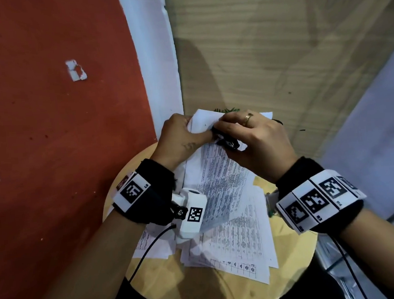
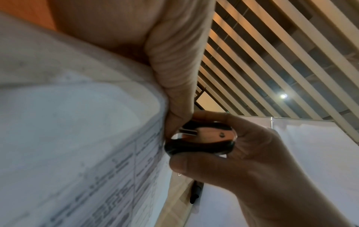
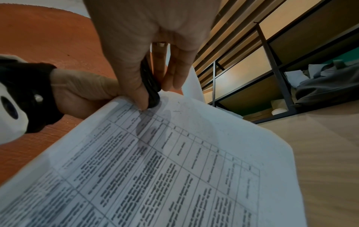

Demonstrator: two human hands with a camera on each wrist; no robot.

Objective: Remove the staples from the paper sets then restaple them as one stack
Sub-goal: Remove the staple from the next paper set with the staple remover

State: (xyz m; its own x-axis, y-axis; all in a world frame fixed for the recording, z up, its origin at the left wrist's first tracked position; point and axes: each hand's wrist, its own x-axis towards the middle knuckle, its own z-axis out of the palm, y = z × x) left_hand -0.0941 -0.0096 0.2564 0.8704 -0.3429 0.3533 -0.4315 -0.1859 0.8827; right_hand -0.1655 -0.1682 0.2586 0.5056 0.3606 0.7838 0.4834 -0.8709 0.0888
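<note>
A set of printed pages [image 1: 218,171] is lifted at its top corner above a round wooden stool [image 1: 290,269]. My left hand [image 1: 181,136] pinches that corner, with the top sheet folded back. My right hand [image 1: 251,138] grips a small black staple remover [image 1: 225,141] and presses its tip against the corner of the pages. In the left wrist view the staple remover [image 2: 200,138] sits between my right thumb and fingers, its metal jaws at the paper's edge [image 2: 151,138]. In the right wrist view the staple remover [image 3: 150,86] touches the printed page [image 3: 174,169]. The staple itself is hidden.
More loose printed sheets [image 1: 242,246] lie spread on the stool under the lifted set. A red wall [image 1: 50,136] stands to the left and a wooden panel [image 1: 266,51] behind. Cables [image 1: 149,250] hang from both wrist bands.
</note>
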